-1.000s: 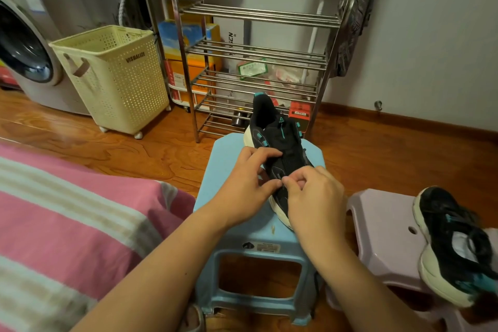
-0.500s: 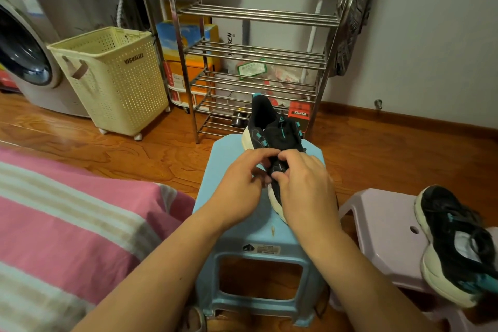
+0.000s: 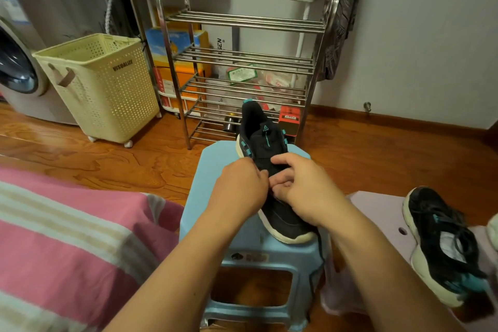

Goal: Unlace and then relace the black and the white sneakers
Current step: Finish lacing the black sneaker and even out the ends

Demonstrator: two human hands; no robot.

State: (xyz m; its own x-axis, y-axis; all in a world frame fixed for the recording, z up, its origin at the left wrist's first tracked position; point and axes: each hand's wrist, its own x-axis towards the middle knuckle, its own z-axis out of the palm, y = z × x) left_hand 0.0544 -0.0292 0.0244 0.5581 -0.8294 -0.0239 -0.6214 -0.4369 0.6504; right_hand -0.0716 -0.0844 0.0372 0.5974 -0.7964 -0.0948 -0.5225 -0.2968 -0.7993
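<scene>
Black sneaker (image 3: pixel 265 143) (teal accents, pale sole)

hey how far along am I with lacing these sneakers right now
Done: hard to judge; the black sneaker with teal trim lies on the lilac plastic stool, laces loose. In hand: your left hand and right hand work the middle of the black sneaker with teal eyelets on the light blue plastic stool; its upper eyelets look empty. Left: those eyelets.
</scene>
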